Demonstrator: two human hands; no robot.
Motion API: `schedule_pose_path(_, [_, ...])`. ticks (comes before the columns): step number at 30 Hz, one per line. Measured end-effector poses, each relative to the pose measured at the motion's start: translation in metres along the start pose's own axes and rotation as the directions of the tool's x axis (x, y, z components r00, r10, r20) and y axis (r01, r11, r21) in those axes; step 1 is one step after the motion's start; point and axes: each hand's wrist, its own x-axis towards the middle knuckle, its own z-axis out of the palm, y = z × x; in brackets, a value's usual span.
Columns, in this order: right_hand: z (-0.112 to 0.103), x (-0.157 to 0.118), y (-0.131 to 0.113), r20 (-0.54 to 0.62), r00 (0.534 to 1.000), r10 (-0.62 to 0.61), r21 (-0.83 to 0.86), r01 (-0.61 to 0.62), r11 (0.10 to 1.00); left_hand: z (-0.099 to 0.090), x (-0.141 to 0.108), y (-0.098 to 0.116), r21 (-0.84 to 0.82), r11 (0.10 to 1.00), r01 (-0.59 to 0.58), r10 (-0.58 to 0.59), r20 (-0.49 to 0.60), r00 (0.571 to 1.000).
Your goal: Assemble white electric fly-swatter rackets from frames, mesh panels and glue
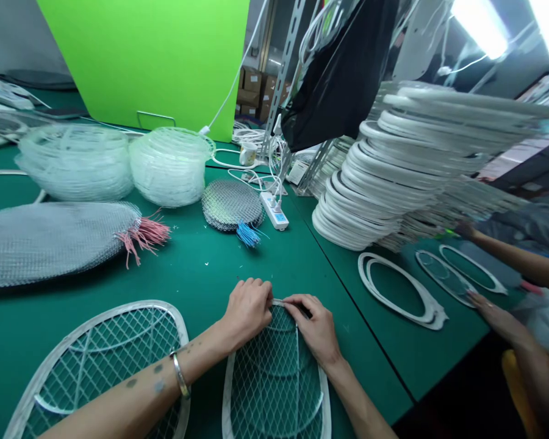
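So both hands are on an oval plastic frame [274, 381] with wire mesh across it, lying on the green table [201, 286] right in front of the person. Left hand [247, 311] is curled over the top rim, gripping it, and the right hand [313, 329] is pinching the same rim just beside it, the two almost touching. There's a metal bangle [180, 375] on the left wrist. A second meshed frame [96, 366] sits just to the left, with the left forearm across it. Further up there's a big grey mesh piece [55, 244] with pink wires [144, 235], a smaller mesh disc [232, 205] with blue wires [247, 235], and a tall leaning stack of white rings [370, 183]. Off to the right, a co-worker's hand [489, 314] is near more frames [443, 277]
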Motion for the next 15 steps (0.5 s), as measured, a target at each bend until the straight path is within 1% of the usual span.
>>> schedule_pose_path(3, [0.002, 0.0, 0.001, -0.006, 1.0, 0.002, -0.006, -0.002, 1.0, 0.0, 0.0, -0.002, -0.005, 1.0, -0.009, 0.009, -0.001, 1.0])
schedule_pose_path(10, [0.0, -0.007, 0.001, 0.036, 0.992, -0.121, -0.069, 0.123, 0.99, 0.0, 0.001, -0.011, -0.011, 0.995, -0.1, 0.1, 0.018, 0.995])
schedule_pose_path(15, [-0.001, -0.009, 0.002, 0.046, 0.987, -0.152, -0.108, 0.156, 0.982, 0.002, 0.001, -0.01, -0.01, 0.995, -0.1, 0.1, 0.017, 0.995])
